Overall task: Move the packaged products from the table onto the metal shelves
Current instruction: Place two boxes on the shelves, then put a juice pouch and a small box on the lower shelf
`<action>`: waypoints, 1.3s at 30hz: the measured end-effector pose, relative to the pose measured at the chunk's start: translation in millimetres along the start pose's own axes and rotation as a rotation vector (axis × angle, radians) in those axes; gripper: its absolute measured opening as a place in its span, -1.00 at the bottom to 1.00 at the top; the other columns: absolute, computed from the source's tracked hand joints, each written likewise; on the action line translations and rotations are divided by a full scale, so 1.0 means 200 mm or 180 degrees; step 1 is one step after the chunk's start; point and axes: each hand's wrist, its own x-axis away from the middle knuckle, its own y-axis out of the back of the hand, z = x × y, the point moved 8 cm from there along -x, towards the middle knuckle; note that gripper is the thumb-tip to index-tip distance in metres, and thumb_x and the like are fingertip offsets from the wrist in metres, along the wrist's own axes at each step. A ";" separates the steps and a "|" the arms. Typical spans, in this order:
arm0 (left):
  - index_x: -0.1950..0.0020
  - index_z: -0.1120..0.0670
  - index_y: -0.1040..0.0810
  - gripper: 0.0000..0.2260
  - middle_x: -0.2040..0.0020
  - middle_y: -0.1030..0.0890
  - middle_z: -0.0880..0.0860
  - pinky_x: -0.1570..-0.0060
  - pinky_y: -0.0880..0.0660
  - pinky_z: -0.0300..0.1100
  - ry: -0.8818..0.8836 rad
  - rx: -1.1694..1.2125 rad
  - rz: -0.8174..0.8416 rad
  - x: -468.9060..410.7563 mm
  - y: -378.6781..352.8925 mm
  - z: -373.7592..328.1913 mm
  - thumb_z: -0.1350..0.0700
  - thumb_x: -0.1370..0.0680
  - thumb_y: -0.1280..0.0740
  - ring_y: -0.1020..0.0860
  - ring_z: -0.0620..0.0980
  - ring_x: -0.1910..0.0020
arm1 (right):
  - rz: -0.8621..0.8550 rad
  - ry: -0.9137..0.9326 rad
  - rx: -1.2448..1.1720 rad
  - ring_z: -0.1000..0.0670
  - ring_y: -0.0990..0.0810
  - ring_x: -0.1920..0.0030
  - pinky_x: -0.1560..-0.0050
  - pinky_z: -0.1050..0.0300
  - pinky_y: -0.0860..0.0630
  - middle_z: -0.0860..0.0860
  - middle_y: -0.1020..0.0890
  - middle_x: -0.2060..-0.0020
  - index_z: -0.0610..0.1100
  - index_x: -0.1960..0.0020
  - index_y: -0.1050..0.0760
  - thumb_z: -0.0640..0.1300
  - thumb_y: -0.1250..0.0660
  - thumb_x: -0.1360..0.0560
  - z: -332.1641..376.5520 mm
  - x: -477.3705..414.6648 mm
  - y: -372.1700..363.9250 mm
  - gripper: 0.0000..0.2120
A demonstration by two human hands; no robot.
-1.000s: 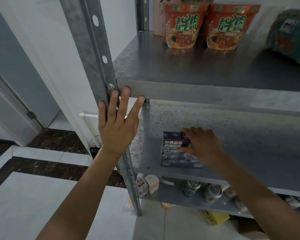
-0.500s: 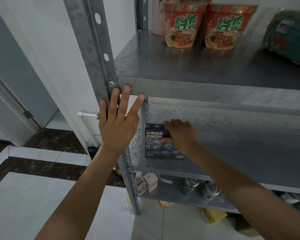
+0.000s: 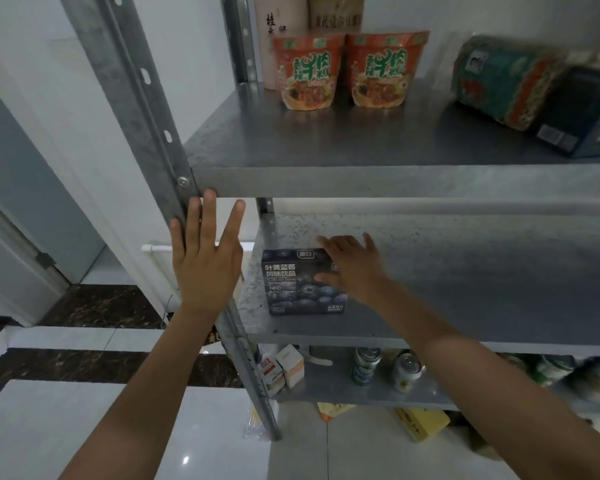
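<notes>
Two hands are up at the metal rack, well apart from each other. Our left hand (image 3: 205,268) is flat and open, fingers straight and slightly fanned, laid against the rack's front post (image 3: 142,109). Its longest fingertips touch the front lip of the upper shelf (image 3: 326,181).

Just to its right, near the left front corner of the middle shelf (image 3: 465,289), sits the box (image 3: 291,289), dark blue with blueberries pictured on it. We read "叶黄蓝莓 风味饮品" in pale characters and "NFC" lower down; the finer print is too small for us. Our right hand (image 3: 352,268) lies over the box's upper right corner, fingers spread and nearly straight past its far edge, thumb on the printed face, not clamped round it.

On the upper shelf two orange noodle cups (image 3: 307,69) stand side by side, marked with large green Chinese characters. Below, on the lower shelf (image 3: 326,393), two cans (image 3: 364,365) stand upright. Farther right, up top, lies a green packet (image 3: 499,81).
</notes>
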 end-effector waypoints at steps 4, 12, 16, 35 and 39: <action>-0.58 0.03 -0.02 -0.38 -0.58 0.12 0.12 -0.47 -0.04 0.18 0.0240 0.0683 0.0680 0.20 0.01 -0.17 0.16 -0.59 -0.25 0.07 0.17 -0.55 | -0.0406 -0.0416 -0.0401 -0.08 -0.25 -0.46 -0.48 -0.16 0.02 -0.07 -0.32 -0.45 -0.07 -0.54 -0.13 0.14 -0.17 -0.58 -0.28 0.32 0.05 -0.39; -0.55 0.03 -0.19 -0.39 -0.42 -0.38 0.22 -0.29 -0.37 0.07 -0.0996 0.2277 0.2513 0.30 0.29 -1.59 0.11 -0.52 -0.28 -0.40 0.20 -0.34 | -0.0504 -0.2789 -0.0717 -0.17 -0.35 -0.41 -0.42 -0.20 -0.23 -0.16 -0.43 -0.37 -0.19 -0.34 -0.44 0.00 -0.28 -0.52 -0.83 1.62 -0.07 -0.55; -0.39 0.00 -0.37 -0.65 -0.26 -0.51 0.13 -0.17 -0.38 -0.03 -0.2755 0.2293 0.4516 0.65 0.72 -2.33 0.01 -0.61 -0.11 -0.48 0.16 -0.21 | 0.0818 -0.4165 -0.1169 -0.07 -0.26 -0.42 -0.47 -0.04 -0.10 -0.06 -0.39 -0.37 -0.11 -0.34 -0.41 0.10 -0.08 -0.61 -0.79 2.47 -0.31 -0.58; -0.54 0.01 -0.09 -0.53 -0.34 -0.42 0.04 -0.15 -0.33 -0.11 -0.6789 0.3134 0.2568 1.26 2.27 -3.17 -0.10 -0.66 -0.01 -0.43 0.06 -0.26 | 0.0875 -0.7779 -0.2014 -0.02 -0.40 -0.30 -0.32 0.04 -0.30 -0.03 -0.46 -0.30 -0.10 -0.35 -0.39 0.13 -0.05 -0.61 0.14 4.13 -0.45 -0.55; -0.53 0.01 -0.13 -0.54 -0.29 -0.46 0.03 -0.13 -0.35 -0.10 -0.7368 0.3290 0.1878 1.28 2.44 -3.23 -0.10 -0.65 -0.02 -0.46 0.05 -0.23 | 0.0387 -0.8560 -0.2079 0.00 -0.39 -0.32 -0.34 0.07 -0.29 -0.02 -0.43 -0.35 -0.08 -0.40 -0.37 0.15 -0.06 -0.62 0.32 4.15 -0.43 -0.54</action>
